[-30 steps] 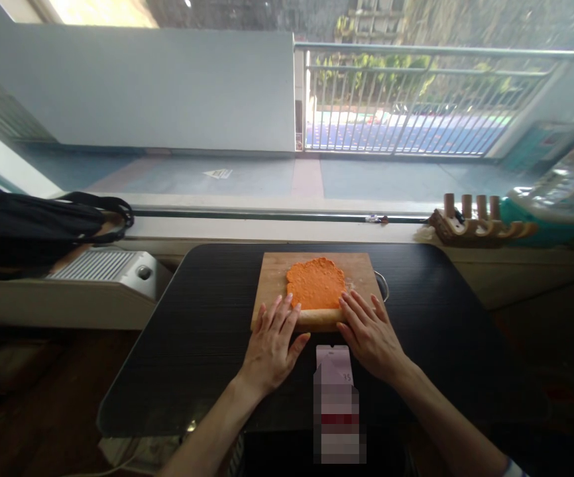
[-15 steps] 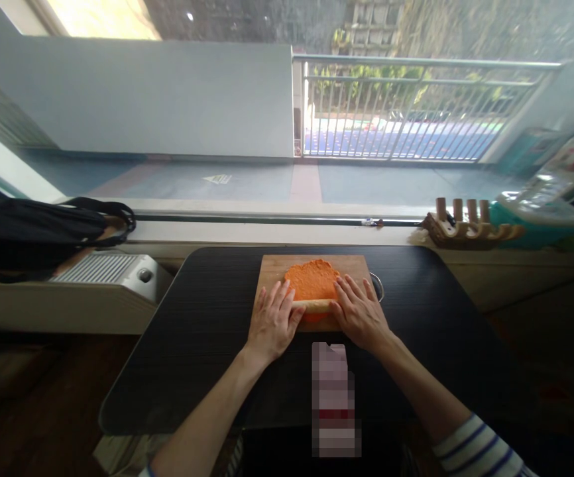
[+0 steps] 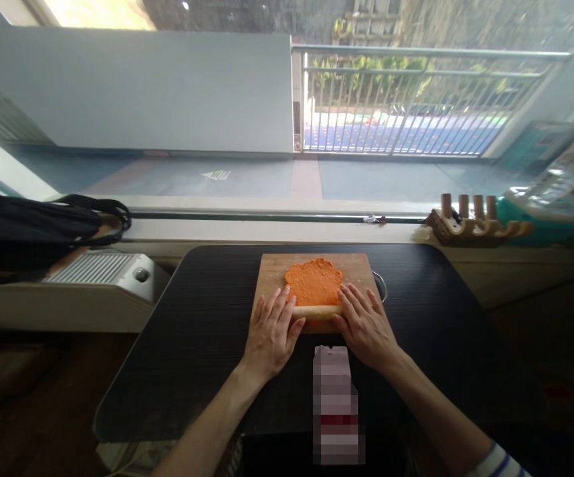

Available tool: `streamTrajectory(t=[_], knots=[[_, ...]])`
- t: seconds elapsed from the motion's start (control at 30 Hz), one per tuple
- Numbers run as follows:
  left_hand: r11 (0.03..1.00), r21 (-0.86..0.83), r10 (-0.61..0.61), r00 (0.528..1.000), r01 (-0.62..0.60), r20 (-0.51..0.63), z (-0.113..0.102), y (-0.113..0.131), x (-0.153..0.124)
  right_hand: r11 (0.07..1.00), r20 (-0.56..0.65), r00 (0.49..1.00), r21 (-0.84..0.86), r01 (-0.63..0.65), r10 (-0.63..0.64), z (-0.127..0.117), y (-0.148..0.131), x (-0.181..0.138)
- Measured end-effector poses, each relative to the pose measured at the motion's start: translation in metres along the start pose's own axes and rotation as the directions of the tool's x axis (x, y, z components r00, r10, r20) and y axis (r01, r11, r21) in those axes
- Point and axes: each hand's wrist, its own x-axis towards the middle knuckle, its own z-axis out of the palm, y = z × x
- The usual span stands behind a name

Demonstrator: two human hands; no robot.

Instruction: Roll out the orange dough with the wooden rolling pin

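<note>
A flat sheet of orange dough (image 3: 313, 285) lies on a wooden cutting board (image 3: 269, 279) on the black table (image 3: 202, 331). A pale wooden rolling pin (image 3: 317, 311) rests across the dough's near edge. My left hand (image 3: 270, 332) lies flat on the pin's left end, fingers stretched out. At the pin's right end my right hand (image 3: 365, 324) presses down the same way, fingers spread. Neither hand grips anything.
A blurred-out packet (image 3: 337, 403) sits at the table's near edge between my forearms. To the left are a silver heater (image 3: 103, 271) and a black bag (image 3: 33, 228). On the window sill at right stand a wooden rack (image 3: 476, 222) and a teal container (image 3: 545, 222).
The rolling pin went away from me over the dough and has come partway back toward the near edge, my hands flat on it throughout.
</note>
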Motion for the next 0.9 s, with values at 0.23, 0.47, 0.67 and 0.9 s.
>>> streamTrajectory(t=[0.23, 0.47, 0.67, 0.9], knots=[[0.999, 0.011, -0.041, 0.998, 0.04, 0.037, 0.007, -0.007, 0.022, 0.999, 0.074, 0.997, -0.037, -0.016, 0.018, -0.002, 0.006, 0.026], [0.998, 0.029, -0.051, 0.998, 0.05, 0.035, 0.011, -0.012, 0.037, 0.998, 0.09, 0.995, -0.049, -0.027, 0.032, 0.003, 0.012, 0.042], [0.996, 0.036, -0.085, 0.995, 0.083, 0.05, 0.015, -0.018, 0.056, 0.996, 0.107, 0.991, -0.05, -0.069, 0.074, 0.008, 0.018, 0.061], [0.996, 0.053, -0.071, 0.997, 0.07, 0.009, 0.015, -0.015, 0.048, 0.997, 0.06, 0.996, -0.037, -0.064, 0.066, 0.007, 0.012, 0.051]])
